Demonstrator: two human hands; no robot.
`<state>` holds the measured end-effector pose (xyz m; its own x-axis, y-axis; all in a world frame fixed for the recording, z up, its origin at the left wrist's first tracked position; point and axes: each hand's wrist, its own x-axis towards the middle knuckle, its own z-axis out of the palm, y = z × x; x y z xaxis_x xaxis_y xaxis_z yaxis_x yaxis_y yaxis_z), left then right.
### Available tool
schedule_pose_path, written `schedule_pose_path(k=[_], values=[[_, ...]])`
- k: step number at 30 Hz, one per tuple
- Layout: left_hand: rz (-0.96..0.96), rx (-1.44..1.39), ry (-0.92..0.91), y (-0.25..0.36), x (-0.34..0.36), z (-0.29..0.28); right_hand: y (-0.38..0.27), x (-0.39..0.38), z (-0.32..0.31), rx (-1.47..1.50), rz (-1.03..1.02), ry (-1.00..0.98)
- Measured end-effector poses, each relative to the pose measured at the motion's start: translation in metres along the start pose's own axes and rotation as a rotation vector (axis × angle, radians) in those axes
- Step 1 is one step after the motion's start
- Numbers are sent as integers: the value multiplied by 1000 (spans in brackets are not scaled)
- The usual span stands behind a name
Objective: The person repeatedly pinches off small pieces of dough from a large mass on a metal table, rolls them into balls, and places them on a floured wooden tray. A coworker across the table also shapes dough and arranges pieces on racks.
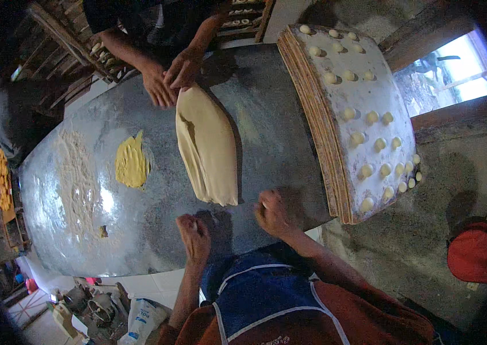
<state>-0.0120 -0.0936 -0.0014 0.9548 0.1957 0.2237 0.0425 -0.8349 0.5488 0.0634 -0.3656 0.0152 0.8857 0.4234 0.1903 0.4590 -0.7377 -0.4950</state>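
A long, folded sheet of pale dough [209, 152] lies lengthwise on the grey worktop [266, 115]. My left hand [193, 234] is closed just below and left of its near end; my right hand [273, 214] is closed to the right of that end. Neither touches the dough, and what their curled fingers hold, if anything, is too small to make out. Across the worktop, a co-worker's two hands [168, 80] are together at the dough's far end. A yellow smear of soft paste [132, 161] sits left of the dough, with scattered flour [76, 178] farther left.
Stacked boards [321, 126] at the worktop's right end carry several small dough balls. Wooden racks [68, 37] stand behind. A red round object [470, 253] is at lower right, machinery [91, 310] and a white sack [142, 322] at lower left, a dark seat-like shape [10, 121] at far left.
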Motion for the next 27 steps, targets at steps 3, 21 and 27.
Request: schedule_pose_path(k=[3, 21, 27], values=[[-320, -427, 32, -34, 8, -20, 56, -21, -40, 49, 185, -168], [-192, -95, 79, -26, -3, -30, -3, 0, -14, -42, 194, 30], [246, 65, -570, -23, 41, -99, 47, -21, -30, -67, 193, 54]])
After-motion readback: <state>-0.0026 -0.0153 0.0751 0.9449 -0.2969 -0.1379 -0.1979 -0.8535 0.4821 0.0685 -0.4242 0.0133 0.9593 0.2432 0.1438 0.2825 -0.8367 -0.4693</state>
